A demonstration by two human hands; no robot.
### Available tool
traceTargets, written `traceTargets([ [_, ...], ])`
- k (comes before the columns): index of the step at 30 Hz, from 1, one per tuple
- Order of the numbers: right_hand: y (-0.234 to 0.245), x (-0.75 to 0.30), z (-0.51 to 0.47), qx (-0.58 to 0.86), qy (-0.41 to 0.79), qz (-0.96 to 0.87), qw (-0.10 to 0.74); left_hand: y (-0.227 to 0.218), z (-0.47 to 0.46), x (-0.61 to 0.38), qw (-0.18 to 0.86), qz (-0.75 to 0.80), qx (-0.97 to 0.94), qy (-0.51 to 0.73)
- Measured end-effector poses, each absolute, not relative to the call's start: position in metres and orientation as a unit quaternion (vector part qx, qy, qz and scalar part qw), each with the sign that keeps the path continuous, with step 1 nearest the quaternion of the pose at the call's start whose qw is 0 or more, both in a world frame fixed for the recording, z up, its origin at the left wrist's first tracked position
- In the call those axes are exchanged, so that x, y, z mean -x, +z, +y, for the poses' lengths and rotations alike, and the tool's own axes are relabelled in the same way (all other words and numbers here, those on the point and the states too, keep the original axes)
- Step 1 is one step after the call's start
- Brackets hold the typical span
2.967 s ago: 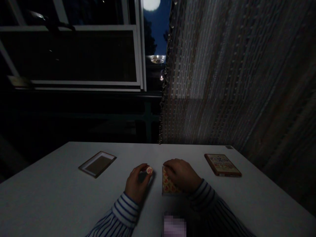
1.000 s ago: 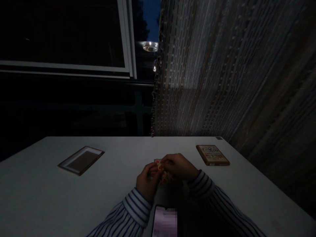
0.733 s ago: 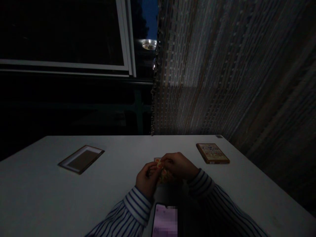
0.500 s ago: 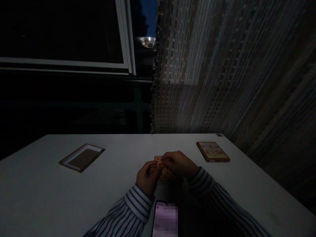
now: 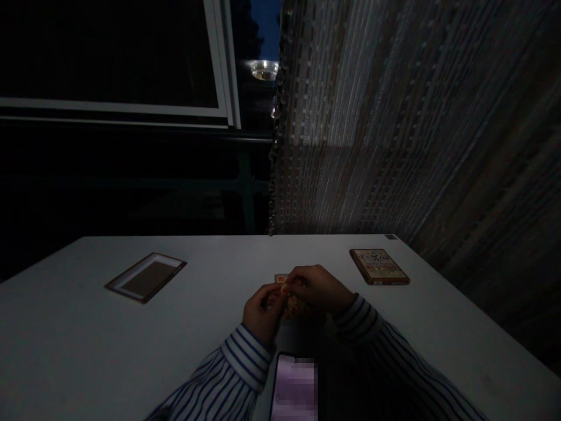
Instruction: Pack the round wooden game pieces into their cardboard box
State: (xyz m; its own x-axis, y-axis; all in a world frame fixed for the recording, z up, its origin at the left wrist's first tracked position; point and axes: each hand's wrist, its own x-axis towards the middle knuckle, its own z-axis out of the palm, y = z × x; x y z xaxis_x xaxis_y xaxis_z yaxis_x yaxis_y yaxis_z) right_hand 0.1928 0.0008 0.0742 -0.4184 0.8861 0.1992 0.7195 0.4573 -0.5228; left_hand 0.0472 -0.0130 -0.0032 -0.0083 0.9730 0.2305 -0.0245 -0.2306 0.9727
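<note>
At the middle of the table, my left hand [image 5: 263, 311] and my right hand [image 5: 322, 287] meet with their fingertips pinched together. Between them is a small round yellowish piece [image 5: 284, 289] with a red mark, too dim to tell its kind. Below the fingers lies a colourful patterned sheet or card [image 5: 293, 310] with round red and yellow shapes. Its top edge shows red characters on a pale ground; my right hand and its shadow cover part of it. Nearer to me, a phone [image 5: 291, 386] lies with its screen lit, partly blurred out.
On the white table [image 5: 210, 333], a shallow open box lid or tray [image 5: 151, 278] lies at the left. A flat printed box [image 5: 380, 266] is at the right. Behind the table's far edge hang string curtains [image 5: 350, 128], beside a dark window [image 5: 222, 64]. The room is dim.
The view has shifted very slightly, and the phone's screen looks a little different. Both hands keep nearly the same pinch over the sheet.
</note>
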Motion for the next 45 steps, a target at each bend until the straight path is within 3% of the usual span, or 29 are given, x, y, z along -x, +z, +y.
traceTargets([
  [6,0.079,-0.192,-0.002,0.474,0.192,-0.826,0.238,-0.003,-0.013,-0.047,0.434,0.44,-0.546,0.565],
  [18,0.076,-0.192,-0.001,0.468,0.195,-0.827,0.241,-0.001,-0.012,-0.051,0.524,0.409,-0.458,0.589],
  [45,0.068,-0.192,0.002,0.464,0.187,-0.836,0.224,0.003,-0.011,-0.042,0.481,0.44,-0.493,0.576],
])
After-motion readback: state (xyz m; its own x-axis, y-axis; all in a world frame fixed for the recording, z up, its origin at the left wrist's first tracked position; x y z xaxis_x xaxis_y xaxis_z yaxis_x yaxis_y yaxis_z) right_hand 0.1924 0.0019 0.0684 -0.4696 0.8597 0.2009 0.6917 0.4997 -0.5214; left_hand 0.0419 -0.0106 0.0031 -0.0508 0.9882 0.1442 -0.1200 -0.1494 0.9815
